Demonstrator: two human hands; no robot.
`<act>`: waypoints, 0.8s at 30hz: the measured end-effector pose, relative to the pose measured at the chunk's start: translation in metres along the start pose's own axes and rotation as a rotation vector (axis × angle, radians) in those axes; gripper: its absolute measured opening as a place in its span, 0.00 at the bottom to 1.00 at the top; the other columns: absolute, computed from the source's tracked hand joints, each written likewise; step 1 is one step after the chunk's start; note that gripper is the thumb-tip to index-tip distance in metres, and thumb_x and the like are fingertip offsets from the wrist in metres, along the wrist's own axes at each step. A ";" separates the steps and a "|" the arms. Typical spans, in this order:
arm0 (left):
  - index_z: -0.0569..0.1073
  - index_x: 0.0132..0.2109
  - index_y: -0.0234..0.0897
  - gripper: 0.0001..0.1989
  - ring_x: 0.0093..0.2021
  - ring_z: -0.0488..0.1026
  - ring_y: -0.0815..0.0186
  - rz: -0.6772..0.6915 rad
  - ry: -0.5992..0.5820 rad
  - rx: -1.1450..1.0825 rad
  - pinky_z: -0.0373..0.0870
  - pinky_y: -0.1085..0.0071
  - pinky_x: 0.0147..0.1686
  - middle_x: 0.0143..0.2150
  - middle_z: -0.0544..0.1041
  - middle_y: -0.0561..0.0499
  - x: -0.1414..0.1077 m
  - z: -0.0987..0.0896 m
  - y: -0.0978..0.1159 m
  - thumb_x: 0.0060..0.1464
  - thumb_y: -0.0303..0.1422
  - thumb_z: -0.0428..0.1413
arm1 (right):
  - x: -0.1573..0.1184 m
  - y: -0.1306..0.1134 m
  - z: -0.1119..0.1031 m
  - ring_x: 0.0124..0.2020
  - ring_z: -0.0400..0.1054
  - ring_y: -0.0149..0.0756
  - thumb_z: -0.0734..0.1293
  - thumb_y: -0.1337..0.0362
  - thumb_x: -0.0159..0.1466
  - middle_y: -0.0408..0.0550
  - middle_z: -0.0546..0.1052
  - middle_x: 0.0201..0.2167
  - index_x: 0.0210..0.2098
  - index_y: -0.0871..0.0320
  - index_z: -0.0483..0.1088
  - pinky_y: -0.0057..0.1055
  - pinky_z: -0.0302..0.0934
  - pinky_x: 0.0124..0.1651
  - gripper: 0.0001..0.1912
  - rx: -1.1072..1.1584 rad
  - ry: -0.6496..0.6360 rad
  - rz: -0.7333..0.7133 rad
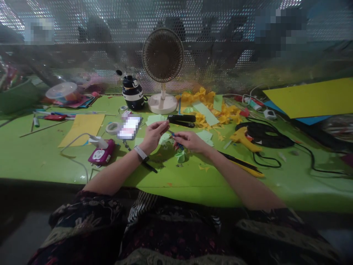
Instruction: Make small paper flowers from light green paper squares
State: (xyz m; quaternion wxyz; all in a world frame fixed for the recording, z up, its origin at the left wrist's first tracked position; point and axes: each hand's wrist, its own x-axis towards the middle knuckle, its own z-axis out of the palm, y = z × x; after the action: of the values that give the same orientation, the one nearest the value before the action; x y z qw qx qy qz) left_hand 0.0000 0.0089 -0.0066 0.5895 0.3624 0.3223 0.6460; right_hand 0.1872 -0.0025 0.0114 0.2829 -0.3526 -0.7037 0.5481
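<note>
My left hand (154, 135) is raised over the green table, its thumb and fingers pinched together; what they hold, if anything, is too small to name. Close beside it on the right, my right hand (189, 141) has its fingers closed on small blue-handled scissors (179, 144), whose tips point toward my left fingertips. A light green paper flower (181, 156) lies just below my right hand. Pale green paper pieces (204, 137) lie around both hands. Behind them rests a black stapler (182, 120).
A white fan (163, 105) and a dark bottle (133, 96) stand at the back near orange paper flowers (202, 96). To the left are a phone (129, 127) and a purple power adapter (102, 154). A yellow glue gun (245, 140) with its cord lies right.
</note>
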 end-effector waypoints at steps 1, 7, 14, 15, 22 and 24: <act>0.82 0.31 0.37 0.06 0.35 0.78 0.71 0.000 -0.011 0.000 0.73 0.66 0.51 0.31 0.82 0.52 0.000 -0.001 -0.001 0.46 0.30 0.71 | 0.000 -0.001 0.000 0.28 0.75 0.31 0.71 0.61 0.65 0.45 0.80 0.28 0.39 0.60 0.74 0.34 0.72 0.37 0.08 0.016 0.007 0.009; 0.82 0.31 0.37 0.08 0.35 0.78 0.71 0.025 -0.025 -0.024 0.74 0.66 0.51 0.33 0.82 0.51 0.000 -0.003 -0.003 0.43 0.32 0.73 | -0.004 -0.007 -0.001 0.23 0.71 0.30 0.78 0.58 0.55 0.41 0.77 0.23 0.32 0.59 0.69 0.31 0.68 0.30 0.17 0.053 0.078 0.050; 0.81 0.32 0.37 0.09 0.35 0.77 0.71 -0.016 0.000 -0.026 0.72 0.67 0.51 0.31 0.81 0.53 0.003 -0.004 0.001 0.44 0.33 0.72 | -0.005 -0.009 -0.003 0.22 0.70 0.30 0.77 0.58 0.54 0.40 0.75 0.23 0.31 0.58 0.68 0.29 0.65 0.27 0.16 -0.079 0.107 -0.011; 0.81 0.32 0.37 0.08 0.35 0.77 0.71 -0.014 0.008 -0.033 0.72 0.67 0.51 0.31 0.81 0.53 0.003 -0.004 0.001 0.45 0.33 0.72 | -0.005 -0.010 -0.004 0.23 0.70 0.30 0.76 0.60 0.56 0.40 0.75 0.23 0.31 0.58 0.68 0.29 0.66 0.28 0.14 -0.063 0.099 -0.008; 0.80 0.30 0.37 0.12 0.34 0.76 0.71 -0.050 -0.064 0.039 0.73 0.68 0.47 0.31 0.79 0.52 0.002 -0.005 0.005 0.48 0.39 0.70 | 0.000 -0.011 -0.009 0.17 0.60 0.25 0.66 0.65 0.65 0.35 0.67 0.18 0.31 0.55 0.63 0.25 0.58 0.24 0.08 0.137 0.275 -0.014; 0.80 0.30 0.36 0.12 0.34 0.76 0.71 -0.073 -0.122 0.053 0.73 0.69 0.45 0.30 0.79 0.52 0.000 -0.005 0.004 0.47 0.40 0.71 | 0.003 -0.009 -0.010 0.15 0.51 0.23 0.67 0.64 0.64 0.32 0.60 0.16 0.31 0.55 0.63 0.24 0.48 0.20 0.08 0.176 0.326 -0.008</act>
State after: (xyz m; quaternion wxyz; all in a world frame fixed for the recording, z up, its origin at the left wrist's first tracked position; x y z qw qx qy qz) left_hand -0.0067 0.0084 -0.0058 0.6213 0.4046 0.3157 0.5921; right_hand 0.1914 0.0047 0.0227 0.4253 -0.4079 -0.5991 0.5420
